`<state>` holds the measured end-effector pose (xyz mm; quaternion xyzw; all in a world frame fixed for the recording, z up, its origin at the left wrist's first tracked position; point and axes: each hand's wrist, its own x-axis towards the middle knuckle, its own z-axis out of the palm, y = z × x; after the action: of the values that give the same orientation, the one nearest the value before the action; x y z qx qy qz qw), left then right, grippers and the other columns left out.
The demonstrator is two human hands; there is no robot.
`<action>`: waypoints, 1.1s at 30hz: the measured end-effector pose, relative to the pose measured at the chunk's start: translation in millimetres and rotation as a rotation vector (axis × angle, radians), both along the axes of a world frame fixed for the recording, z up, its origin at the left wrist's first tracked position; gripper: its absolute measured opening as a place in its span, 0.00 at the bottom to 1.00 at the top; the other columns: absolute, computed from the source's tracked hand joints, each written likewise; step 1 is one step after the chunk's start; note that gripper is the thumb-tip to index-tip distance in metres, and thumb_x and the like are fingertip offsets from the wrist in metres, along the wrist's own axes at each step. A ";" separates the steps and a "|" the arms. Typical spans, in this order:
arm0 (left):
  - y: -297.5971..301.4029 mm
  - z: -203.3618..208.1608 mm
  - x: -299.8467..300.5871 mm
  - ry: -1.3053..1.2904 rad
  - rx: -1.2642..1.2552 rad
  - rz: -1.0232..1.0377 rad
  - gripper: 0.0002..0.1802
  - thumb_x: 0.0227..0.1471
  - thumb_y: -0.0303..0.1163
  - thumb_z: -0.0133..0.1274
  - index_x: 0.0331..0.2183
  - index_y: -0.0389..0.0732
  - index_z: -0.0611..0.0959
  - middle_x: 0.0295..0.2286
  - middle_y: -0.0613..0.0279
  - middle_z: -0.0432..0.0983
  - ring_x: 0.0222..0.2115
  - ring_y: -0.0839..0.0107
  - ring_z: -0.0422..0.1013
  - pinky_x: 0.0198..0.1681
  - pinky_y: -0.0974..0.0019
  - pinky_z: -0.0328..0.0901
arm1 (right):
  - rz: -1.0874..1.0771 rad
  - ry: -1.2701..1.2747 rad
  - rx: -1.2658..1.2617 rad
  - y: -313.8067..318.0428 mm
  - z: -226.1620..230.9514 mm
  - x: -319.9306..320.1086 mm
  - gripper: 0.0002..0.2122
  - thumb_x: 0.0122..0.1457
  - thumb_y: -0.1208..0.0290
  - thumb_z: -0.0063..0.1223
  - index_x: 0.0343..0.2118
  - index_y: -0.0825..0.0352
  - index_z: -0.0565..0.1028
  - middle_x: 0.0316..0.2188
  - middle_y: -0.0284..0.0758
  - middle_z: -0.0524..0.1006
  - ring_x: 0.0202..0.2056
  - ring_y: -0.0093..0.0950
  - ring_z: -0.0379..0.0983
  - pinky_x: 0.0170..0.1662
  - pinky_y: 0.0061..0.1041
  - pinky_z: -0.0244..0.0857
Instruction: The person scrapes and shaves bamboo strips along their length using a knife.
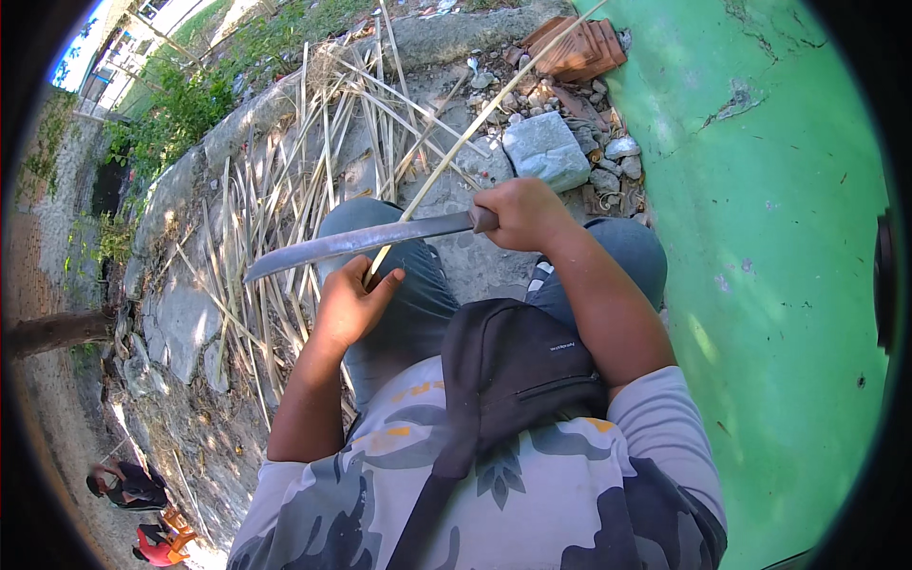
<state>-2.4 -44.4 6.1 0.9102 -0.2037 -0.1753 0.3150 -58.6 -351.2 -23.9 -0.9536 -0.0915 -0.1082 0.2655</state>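
My right hand point(524, 215) is closed round the brown handle of a machete point(356, 241). Its long grey blade points left across my lap, above my knee. Below the blade, my left hand point(356, 302) pinches the near end of a long, thin bamboo strip point(446, 160). The strip slants away up and to the right, past my right fist, toward the green wall. The blade crosses over the strip just beyond my left fingers; whether the two touch I cannot tell.
Many loose bamboo strips point(285, 180) lie on the ground ahead and to the left. A pale stone block point(546, 152) sits among rubble, with orange roof tiles point(575, 49) behind. A green wall point(760, 285) stands at my right. Two people point(133, 484) are far off at lower left.
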 end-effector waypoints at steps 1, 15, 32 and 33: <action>-1.1 2.9 -2.5 0.001 0.002 0.002 0.28 0.53 0.49 0.66 0.22 0.35 0.73 0.13 0.61 0.65 0.16 0.73 0.57 0.20 0.62 0.58 | 0.002 0.001 0.002 -4.6 1.1 -0.3 0.07 0.49 0.65 0.61 0.25 0.61 0.77 0.21 0.42 0.77 0.28 0.45 0.77 0.31 0.42 0.69; -5.5 8.7 -6.1 -0.207 0.097 -0.133 0.28 0.51 0.48 0.66 0.21 0.35 0.73 0.13 0.51 0.68 0.14 0.58 0.65 0.21 0.57 0.61 | 0.002 0.084 -0.027 -7.3 -11.5 2.5 0.09 0.49 0.64 0.63 0.26 0.63 0.76 0.23 0.43 0.78 0.29 0.47 0.77 0.32 0.44 0.68; -5.3 12.4 -4.5 -0.113 0.069 -0.111 0.27 0.51 0.47 0.67 0.21 0.34 0.73 0.14 0.52 0.68 0.14 0.62 0.61 0.21 0.58 0.60 | 0.007 0.089 -0.100 -15.9 -5.1 0.1 0.09 0.50 0.64 0.64 0.29 0.63 0.78 0.25 0.42 0.80 0.29 0.46 0.77 0.33 0.41 0.69; -4.6 13.6 -4.1 -0.085 0.063 -0.116 0.27 0.51 0.46 0.67 0.21 0.34 0.73 0.14 0.53 0.68 0.15 0.64 0.61 0.21 0.58 0.60 | -0.089 0.151 0.004 -23.2 -6.2 2.1 0.09 0.50 0.64 0.63 0.30 0.62 0.79 0.26 0.42 0.80 0.31 0.45 0.78 0.35 0.41 0.71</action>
<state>-6.6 -49.0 19.7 0.9129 -0.2638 -0.1609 0.2667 -56.5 -374.4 -30.1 -0.9617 -0.0284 -0.0477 0.2683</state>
